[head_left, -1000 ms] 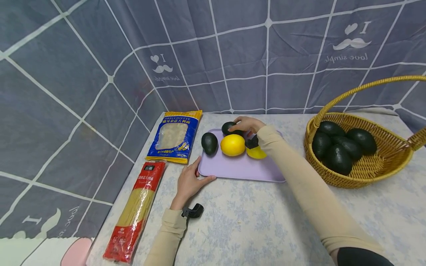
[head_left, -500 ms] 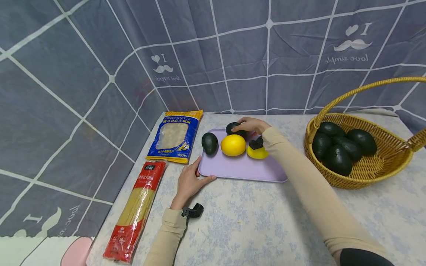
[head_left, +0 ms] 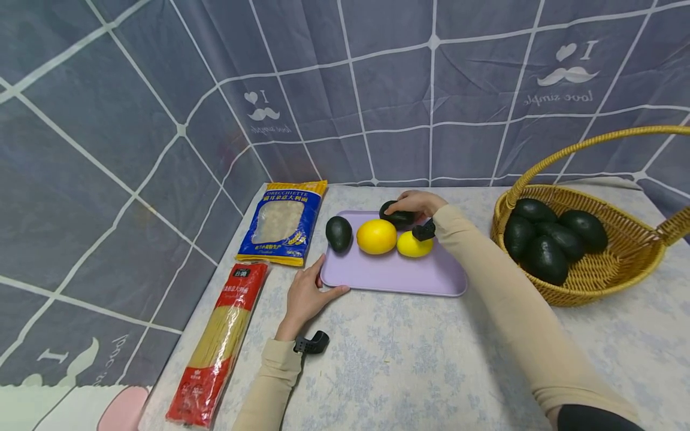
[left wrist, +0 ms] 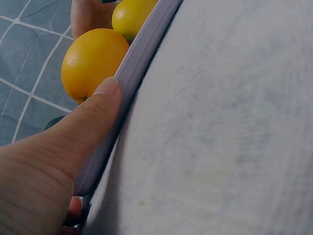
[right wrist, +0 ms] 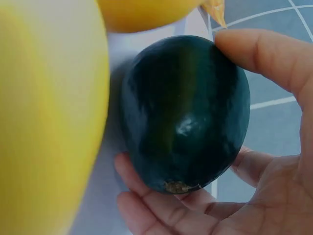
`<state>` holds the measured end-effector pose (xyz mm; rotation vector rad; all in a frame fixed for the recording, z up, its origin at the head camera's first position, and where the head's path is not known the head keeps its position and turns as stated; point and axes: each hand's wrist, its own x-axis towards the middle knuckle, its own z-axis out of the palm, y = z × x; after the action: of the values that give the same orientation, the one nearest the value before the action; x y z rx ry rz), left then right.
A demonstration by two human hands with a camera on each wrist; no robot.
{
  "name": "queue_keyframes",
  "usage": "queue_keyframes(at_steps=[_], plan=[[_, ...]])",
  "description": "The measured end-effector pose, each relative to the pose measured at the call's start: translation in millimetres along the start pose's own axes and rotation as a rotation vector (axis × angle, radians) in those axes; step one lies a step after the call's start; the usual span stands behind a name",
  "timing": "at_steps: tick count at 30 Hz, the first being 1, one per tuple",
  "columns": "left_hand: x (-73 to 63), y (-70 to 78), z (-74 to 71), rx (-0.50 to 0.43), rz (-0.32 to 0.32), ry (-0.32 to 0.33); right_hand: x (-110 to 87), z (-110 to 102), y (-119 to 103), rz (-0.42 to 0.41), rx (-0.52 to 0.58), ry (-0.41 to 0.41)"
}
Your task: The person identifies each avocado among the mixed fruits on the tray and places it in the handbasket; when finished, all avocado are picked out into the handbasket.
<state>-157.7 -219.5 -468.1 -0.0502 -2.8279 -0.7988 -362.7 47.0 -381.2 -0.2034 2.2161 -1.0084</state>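
My right hand (head_left: 423, 203) grips a dark green avocado (head_left: 396, 216) at the back of the lilac tray (head_left: 388, 278). In the right wrist view the thumb lies at one end of this avocado (right wrist: 186, 112) and the fingers curl under it. A deeper yellow lemon (head_left: 376, 237) sits mid-tray, with a second, brighter lemon (head_left: 414, 244) to its right, partly behind the wrist strap. Another avocado (head_left: 338, 234) lies at the tray's left end. My left hand (head_left: 307, 296) holds the tray's front left corner, thumb (left wrist: 105, 98) along the front rim, fingers at the left side.
A wicker basket (head_left: 636, 263) with a tall handle stands at the right, holding several avocados (head_left: 545, 259). Left of the tray lie a blue and yellow bag of orecchiette (head_left: 280, 224) and a red pack of long pasta (head_left: 221, 341). A grey checked curtain (head_left: 399, 90) hangs behind the table.
My right hand has moved right along the back of the tray with the avocado, from behind the deeper yellow lemon to behind the gap between both lemons. My left hand has stayed put.
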Motion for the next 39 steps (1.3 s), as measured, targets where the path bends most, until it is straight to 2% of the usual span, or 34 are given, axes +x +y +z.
queue_keyframes(at_steps=[10, 14, 28, 39], plan=[[0.3, 1.1, 0.0, -0.008, 0.006, 0.008, -7.1, -11, 8, 0.013, 0.032, 0.016], [0.1, 2.1, -0.3, -0.014, 0.001, 0.007, -11.5, -13, 8, -0.008, 0.066, 0.023], [0.9, 1.4, -0.4, -0.012, -0.004, -0.004, -25.1, -14, 5, -0.11, 0.031, 0.098], [0.6, 1.1, -0.5, -0.012, -0.014, -0.012, -39.4, -9, 0, -0.248, 0.134, 0.159]])
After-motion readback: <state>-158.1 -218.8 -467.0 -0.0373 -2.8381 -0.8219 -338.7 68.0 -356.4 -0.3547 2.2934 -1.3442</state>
